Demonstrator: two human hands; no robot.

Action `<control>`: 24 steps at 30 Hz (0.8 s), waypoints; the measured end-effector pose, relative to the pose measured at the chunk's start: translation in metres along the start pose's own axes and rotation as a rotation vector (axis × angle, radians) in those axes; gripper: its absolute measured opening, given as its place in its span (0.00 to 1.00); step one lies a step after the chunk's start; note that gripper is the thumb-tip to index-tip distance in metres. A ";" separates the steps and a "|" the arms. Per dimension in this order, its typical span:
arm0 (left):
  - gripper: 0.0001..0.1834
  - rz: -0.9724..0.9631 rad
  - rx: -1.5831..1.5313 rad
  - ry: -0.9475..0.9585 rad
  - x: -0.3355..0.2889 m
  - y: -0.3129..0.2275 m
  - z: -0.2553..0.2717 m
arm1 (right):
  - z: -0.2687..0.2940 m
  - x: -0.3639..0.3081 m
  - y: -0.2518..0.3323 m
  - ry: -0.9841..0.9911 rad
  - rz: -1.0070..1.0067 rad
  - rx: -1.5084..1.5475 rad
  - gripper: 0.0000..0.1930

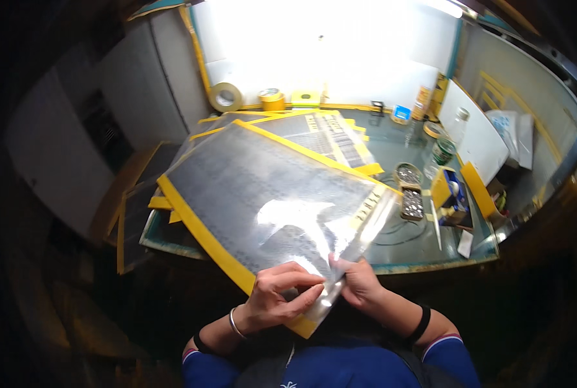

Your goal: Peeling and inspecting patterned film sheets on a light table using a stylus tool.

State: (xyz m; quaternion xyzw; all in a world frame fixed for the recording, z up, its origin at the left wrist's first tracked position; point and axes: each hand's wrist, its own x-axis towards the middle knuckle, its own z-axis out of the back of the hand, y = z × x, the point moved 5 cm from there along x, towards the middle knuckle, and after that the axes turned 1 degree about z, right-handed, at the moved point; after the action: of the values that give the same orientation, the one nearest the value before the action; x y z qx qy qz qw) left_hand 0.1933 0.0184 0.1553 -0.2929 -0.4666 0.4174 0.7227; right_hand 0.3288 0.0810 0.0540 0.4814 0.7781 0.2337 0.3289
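"Two hands on that yellow-edged film sheet (230,187); what is each doing?"

"The right hand (359,281) grips the near right corner, thumb on top and fingers underneath. The left hand (282,294) is narrow, thumb and forefinger nearly together beside the same margin; I can't tell whether film is pinched between them."

"And where does the sheet lie?"

"Tilted across the glass-topped table (392,262), partly over a fanned pile of similar sheets (350,145). Its near corner juts past the table edge toward the person's body."

"How much looks finished?"

"Yellow bands run along two long sides: the near-left border (214,249) and the far-right border (301,150). Those look done, I'd judge. The clear margin (380,213) under the right hand shows no such band along its length, only a pale label patch (368,205) beside it. If anything is left, it's probably there, though glare hides detail."

"Any tape within reach?"

"Neither hand has a roll. A wide tape roll (226,97) stands at the back, beside a yellow roll (272,100); the sheets in the pile carry yellow edging too"
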 end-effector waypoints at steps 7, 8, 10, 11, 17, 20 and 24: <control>0.14 0.350 0.247 -0.840 -0.084 0.094 0.115 | 0.033 0.001 0.037 0.093 -0.056 -0.116 0.14; 0.14 0.570 -0.067 -0.837 -0.099 0.116 0.123 | 0.020 -0.015 0.051 0.080 -0.011 -0.123 0.14; 0.14 0.821 -0.693 -0.533 -0.102 0.118 0.113 | 0.034 -0.022 0.061 0.092 -0.062 -0.140 0.12; 0.16 0.767 -0.842 -0.465 -0.100 0.120 0.107 | 0.055 -0.020 0.064 0.137 -0.042 -0.113 0.12; 0.16 0.407 -0.834 -1.007 -0.086 0.170 0.160 | 0.022 -0.039 0.101 0.191 0.211 -0.289 0.26; 0.18 0.318 -0.849 -1.161 -0.071 0.193 0.206 | 0.050 -0.047 0.119 0.114 0.248 -0.355 0.28; 0.18 0.276 -0.800 -1.229 -0.038 0.198 0.254 | 0.049 -0.066 0.139 0.114 0.288 -0.301 0.31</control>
State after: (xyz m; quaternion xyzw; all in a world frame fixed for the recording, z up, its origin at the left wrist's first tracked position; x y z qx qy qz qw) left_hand -0.1140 0.0887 0.0775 -0.3033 -0.8619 0.3911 0.1106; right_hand 0.4690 0.0830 0.1352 0.5191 0.6750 0.4186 0.3157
